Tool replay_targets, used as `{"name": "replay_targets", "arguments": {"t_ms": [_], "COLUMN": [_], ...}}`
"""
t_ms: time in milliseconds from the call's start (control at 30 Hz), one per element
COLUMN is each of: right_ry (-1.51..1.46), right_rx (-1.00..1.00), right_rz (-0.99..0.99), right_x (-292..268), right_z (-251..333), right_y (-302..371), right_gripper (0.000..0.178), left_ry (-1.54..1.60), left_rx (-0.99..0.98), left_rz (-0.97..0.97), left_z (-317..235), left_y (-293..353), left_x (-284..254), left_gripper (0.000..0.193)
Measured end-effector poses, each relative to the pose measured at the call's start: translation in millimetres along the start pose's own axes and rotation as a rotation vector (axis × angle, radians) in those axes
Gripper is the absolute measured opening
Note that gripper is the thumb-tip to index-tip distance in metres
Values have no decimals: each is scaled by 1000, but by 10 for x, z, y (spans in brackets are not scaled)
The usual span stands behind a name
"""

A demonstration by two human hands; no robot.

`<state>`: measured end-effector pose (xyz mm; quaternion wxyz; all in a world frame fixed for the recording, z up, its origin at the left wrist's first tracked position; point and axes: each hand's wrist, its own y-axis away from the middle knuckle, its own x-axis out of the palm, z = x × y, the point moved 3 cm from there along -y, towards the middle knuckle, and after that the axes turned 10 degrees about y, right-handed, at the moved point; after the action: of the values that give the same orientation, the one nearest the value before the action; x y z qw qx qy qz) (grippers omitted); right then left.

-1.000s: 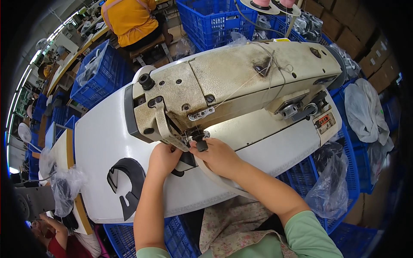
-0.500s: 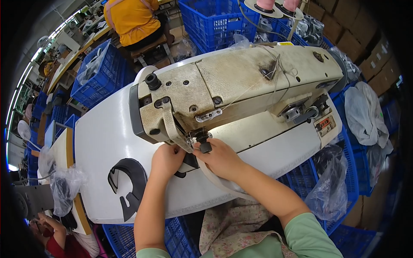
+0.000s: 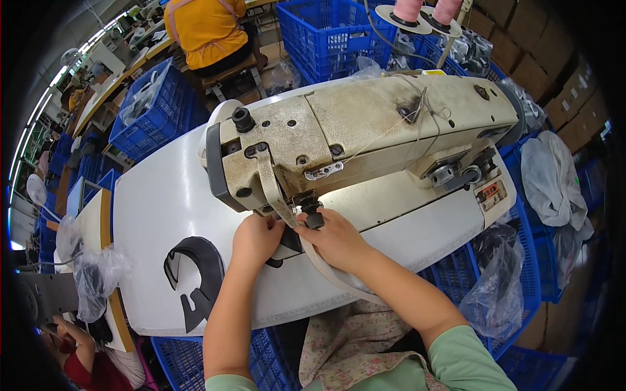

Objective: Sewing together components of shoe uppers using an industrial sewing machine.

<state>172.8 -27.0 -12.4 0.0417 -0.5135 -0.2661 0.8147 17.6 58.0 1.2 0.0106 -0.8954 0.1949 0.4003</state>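
An off-white sewing machine point(image 3: 365, 124) stands across the white table in front of me. My left hand point(image 3: 256, 242) is closed beside the needle area, its fingertips pinching the edge of a black piece of material point(image 3: 291, 242). Close by on the other side, my right hand point(image 3: 336, 242) has its fingers closed on a pale strip point(image 3: 326, 268), which runs down over the table edge toward my lap. The machine's head partly hides the fingertips and the needle. Left of my forearm lies a curved black cut piece point(image 3: 212, 270).
Blue crates point(image 3: 336, 39) stand behind the table, with more at the right and below. Pink thread cones point(image 3: 409, 9) rise at the back. Clear plastic bags point(image 3: 492, 287) hang at the right. A person in a yellow top point(image 3: 205, 29) sits beyond; another in red sits lower left.
The whole view has shifted slightly, so the machine sits a little lower and further right. Both hands stay by the needle area with the same grip.
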Motion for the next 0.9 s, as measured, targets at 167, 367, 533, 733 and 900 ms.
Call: {"name": "replay_targets", "arguments": {"t_ms": [167, 367, 533, 733, 900], "right_ry": [-21, -6, 5, -35, -21], "right_rx": [0, 6, 0, -21, -22], "right_rz": [20, -8, -23, -1, 4], "right_x": [15, 51, 35, 10, 12], "right_z": [-23, -37, -23, -24, -33], "right_y": [1, 3, -6, -6, -8], "right_gripper": [17, 16, 15, 17, 19], "left_ry": [9, -12, -41, 52, 26], "left_rx": [29, -19, -46, -11, -38], "left_rz": [-48, -50, -19, -3, 0], "left_z": [-37, -10, 15, -30, -51], "left_y": [12, -39, -72, -63, -65], "left_x": [3, 29, 30, -12, -19], "left_gripper": [30, 30, 25, 27, 28]}}
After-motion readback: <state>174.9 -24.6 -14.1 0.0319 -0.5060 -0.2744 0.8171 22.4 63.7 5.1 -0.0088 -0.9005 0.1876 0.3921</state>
